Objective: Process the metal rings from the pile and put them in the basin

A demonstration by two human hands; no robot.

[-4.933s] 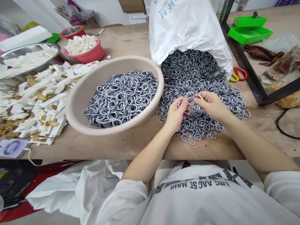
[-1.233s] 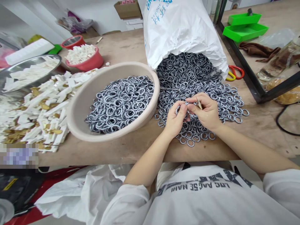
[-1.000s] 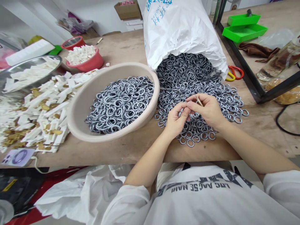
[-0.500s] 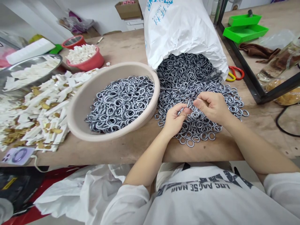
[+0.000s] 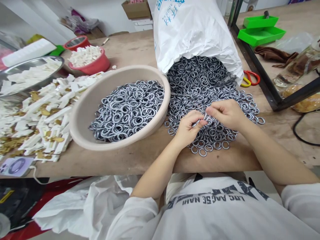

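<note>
– At twelve o'clock from the hands, what does that big white crinkled plastic sack [image 5: 190, 33] say?

– Blue Chinese characters, with small digits beside them that I can't read surely. At six o'clock there's the wearer's white short-sleeved shirt [image 5: 225, 216], dark capitals upside down to us; one word looks like NAHI.

– Has anything changed?

– A second ago a thin pale stick stood out from the right fingers; now I can't see it. The right fingertips, which lay over the left ones, are now a little apart from them.

– And the hands themselves?

– The left hand [image 5: 188, 128] is curled closed, thumb toward forefinger, with hold of a glossy dark-grey round ring [image 5: 205, 116]. The right hand [image 5: 226, 113] comes in from about two o'clock with its fingers bent; I can't tell how tightly they close, or whether they grip anything.

– So where is that ring?

– Right at the left fingertips, just beside the right ones, above a spread heap of matching grey rings [image 5: 200, 86] spilling from the sack's mouth. At nine o'clock, near the left hand, a wide beige plastic basin [image 5: 86, 110] holds many more.
</note>
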